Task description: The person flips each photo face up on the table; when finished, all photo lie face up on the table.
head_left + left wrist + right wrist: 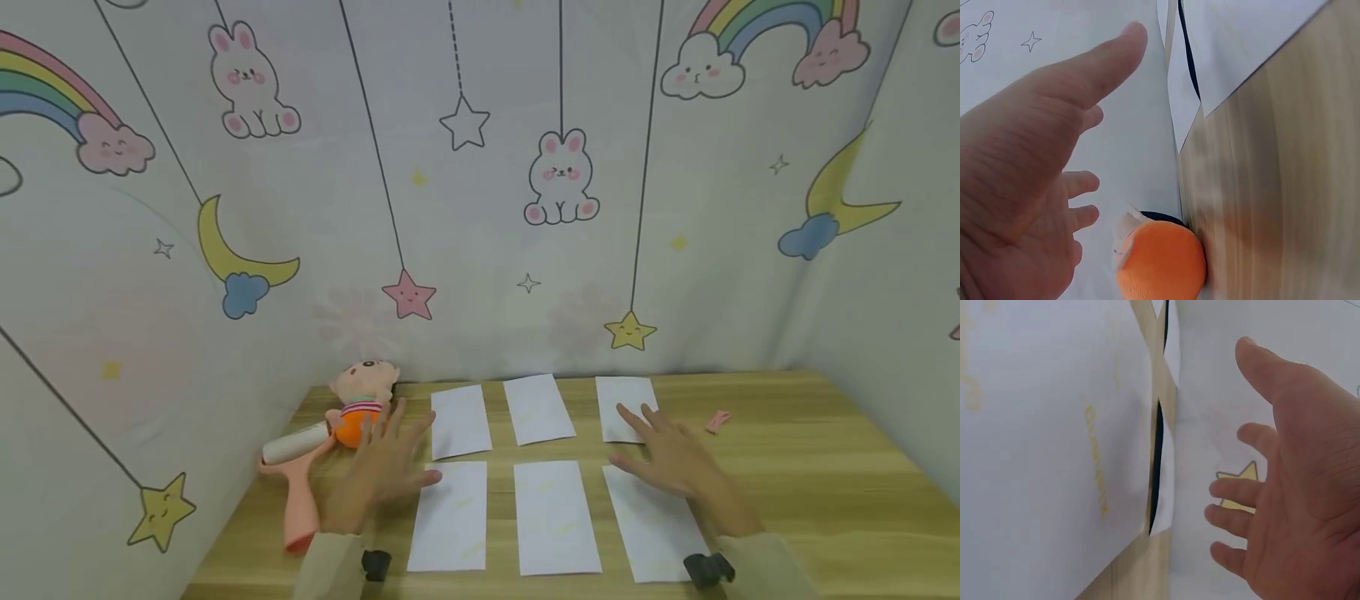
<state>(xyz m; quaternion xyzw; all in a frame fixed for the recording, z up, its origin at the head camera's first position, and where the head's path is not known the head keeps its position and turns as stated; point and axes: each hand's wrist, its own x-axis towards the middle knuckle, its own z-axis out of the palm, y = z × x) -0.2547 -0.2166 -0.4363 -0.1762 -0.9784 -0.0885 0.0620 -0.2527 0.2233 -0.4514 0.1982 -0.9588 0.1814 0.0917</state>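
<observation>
White rectangular sheets of paper lie on the wooden table in two rows of three. My left hand (384, 467) hovers with spread fingers beside the back left sheet (459, 423) and front left sheet (450, 529). Over on the right side, my right hand (678, 458) is held out flat, overlapping the back right sheet (618, 396) and front right sheet (656, 533) in the head view. Neither palm holds anything. Between the hands are the back middle sheet (538, 410) and front middle sheet (557, 521). Faint yellow marks (1096, 462) show on a sheet in the right wrist view.
At the table's left stands a plush toy (363, 425) with an orange bottom. A lint roller (300, 500) with a pink handle lies beside it. A small pink clip-like piece (717, 422) lies at the right. A cartoon-printed curtain (487, 225) closes off the back and sides.
</observation>
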